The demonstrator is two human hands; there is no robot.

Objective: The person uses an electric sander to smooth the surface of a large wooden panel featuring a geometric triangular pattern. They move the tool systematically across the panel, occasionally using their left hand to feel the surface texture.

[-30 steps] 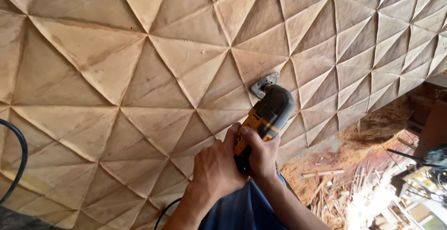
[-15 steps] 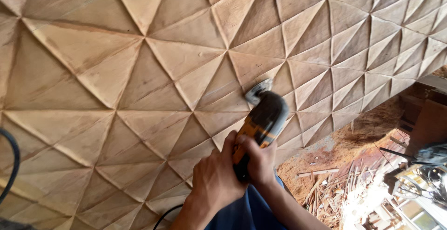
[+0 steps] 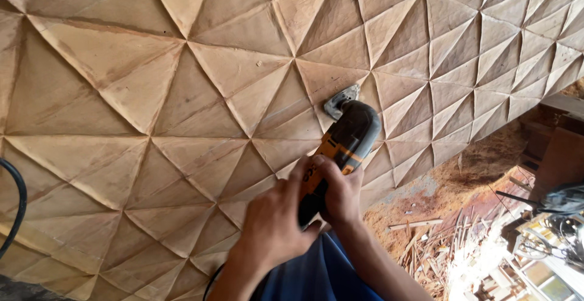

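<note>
An orange and black handheld sander [image 3: 340, 149] lies angled up and to the right against a large carved wooden panel [image 3: 182, 94], its small grey triangular pad [image 3: 340, 101] pressed flat on one of the panel's triangular facets, just right of a point where several ridges meet. Both of the person's hands are wrapped together around the rear of the tool's body. The left hand [image 3: 274, 222] grips from the left and below, fingers curled over the orange housing, with the wrist and forearm running down to the lower edge of the view. The right hand [image 3: 342, 194] closes on the tool from the right side, thumb lying along the top, its forearm sloping down and to the right. The two hands touch each other on the tool. Between the forearms shows blue clothing [image 3: 316, 273]. A black cable [image 3: 15, 210] curves along the left edge. Past the panel's lower right edge, the floor holds sawdust and wood scraps [image 3: 438, 246].
</note>
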